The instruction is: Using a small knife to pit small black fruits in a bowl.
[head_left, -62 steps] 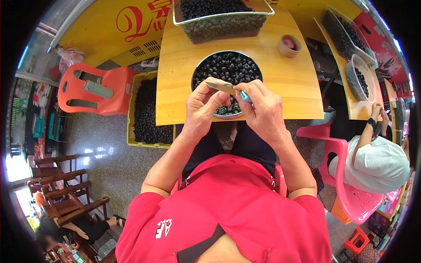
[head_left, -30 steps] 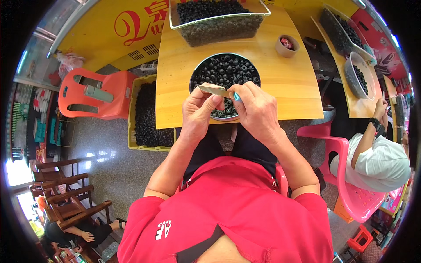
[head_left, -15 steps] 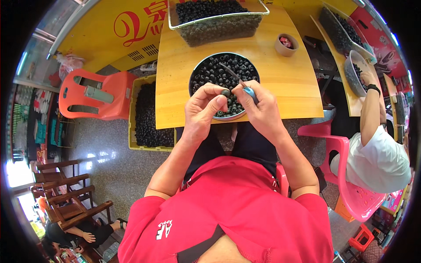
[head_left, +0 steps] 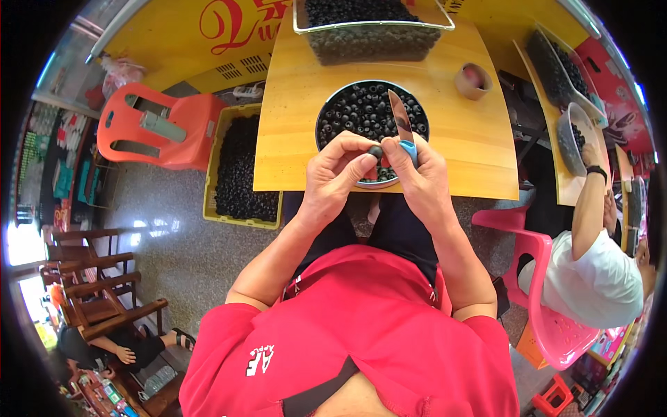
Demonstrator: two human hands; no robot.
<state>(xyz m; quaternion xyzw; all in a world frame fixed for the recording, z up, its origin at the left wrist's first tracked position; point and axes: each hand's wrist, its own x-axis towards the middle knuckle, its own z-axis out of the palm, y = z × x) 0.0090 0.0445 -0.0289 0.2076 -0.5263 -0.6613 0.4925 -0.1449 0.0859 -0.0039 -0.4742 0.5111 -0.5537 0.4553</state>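
Note:
Between the thumb and fingers of my left hand point(head_left: 340, 174) is a small, dark green, olive-like fruit point(head_left: 376, 151). My right hand point(head_left: 420, 174) grips a knife by its blue handle point(head_left: 408, 150). The knife's broad blade point(head_left: 399, 115) points up and away, with its flat side showing. My right thumb is close beside the fruit. Both hands are over the near part of a round metal bowl point(head_left: 326, 104) filled with dark fruits point(head_left: 365, 104), several with pale ring-like openings. A bit of red shows under my fingers, and I cannot make out what it is.
The bowl stands on a wooden table point(head_left: 292, 153), with a clear tub of dark fruits point(head_left: 375, 45) behind and a small cup point(head_left: 474, 81) at right. Left are a yellow crate point(head_left: 208, 201) and an orange chair point(head_left: 187, 132). A person point(head_left: 590, 278) works at the right.
The knife blade has swung from slanting leftward over the bowl to pointing nearly straight up. The fruit stays pinched in my left hand. The whole view has shifted slightly.

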